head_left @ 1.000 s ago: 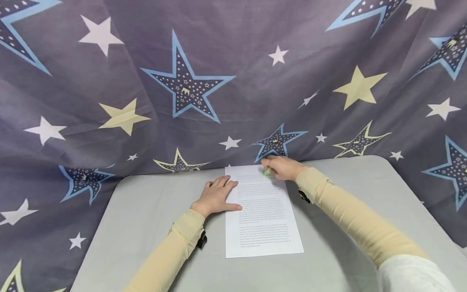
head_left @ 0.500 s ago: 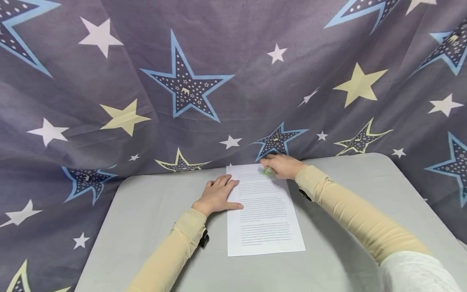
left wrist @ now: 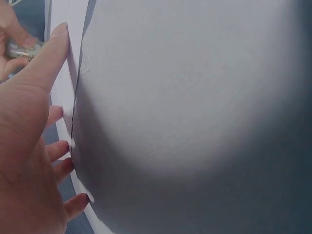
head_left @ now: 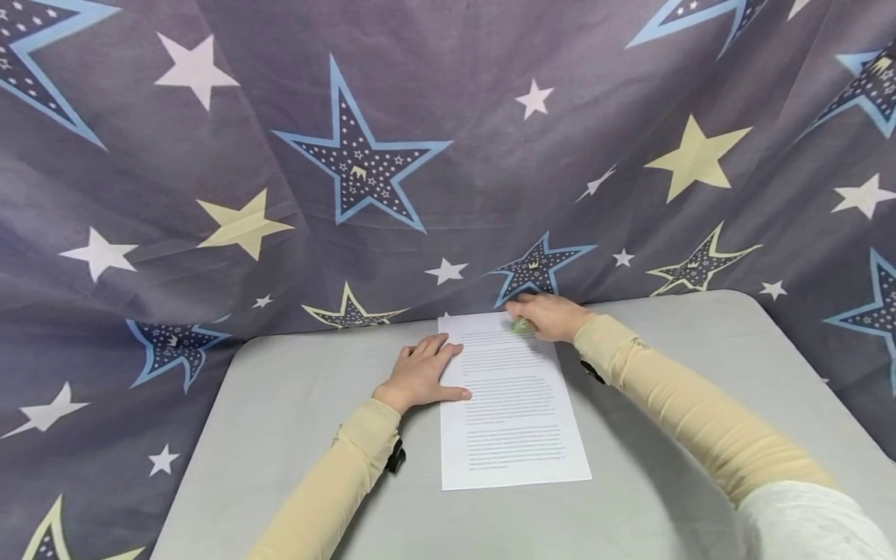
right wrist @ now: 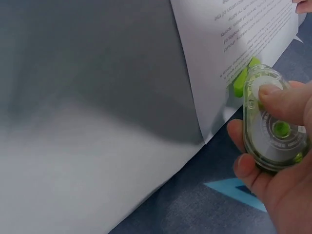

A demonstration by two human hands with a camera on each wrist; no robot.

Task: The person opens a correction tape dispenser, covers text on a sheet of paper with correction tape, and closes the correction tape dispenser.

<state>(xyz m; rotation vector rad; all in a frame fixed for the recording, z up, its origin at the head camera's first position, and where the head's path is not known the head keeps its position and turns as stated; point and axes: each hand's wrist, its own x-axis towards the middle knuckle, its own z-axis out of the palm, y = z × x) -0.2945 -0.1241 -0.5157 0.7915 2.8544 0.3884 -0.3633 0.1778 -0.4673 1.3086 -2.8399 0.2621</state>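
A printed sheet of paper (head_left: 514, 404) lies on the grey table, its far end close to the back edge. My left hand (head_left: 420, 375) rests on the sheet's left edge with fingers spread; in the left wrist view its thumb (left wrist: 56, 46) lies along the white margin. At the sheet's far right corner, my right hand (head_left: 549, 317) grips a clear and green correction tape dispenser (right wrist: 273, 117). Its green tip end (right wrist: 241, 83) is over the printed lines in the right wrist view; whether it touches the paper I cannot tell. The thumb presses the casing's top face.
The grey tabletop (head_left: 294, 420) extends on both sides of the sheet. Behind its back edge hangs a dark curtain (head_left: 434, 187) with printed stars. Black wrist straps (head_left: 395, 456) show under the beige sleeves (head_left: 336, 474).
The head view has shifted slightly, so everything appears a little farther right. Against the sheet, both hands keep nearly the same places, and the right hand still grips the correction tape dispenser.
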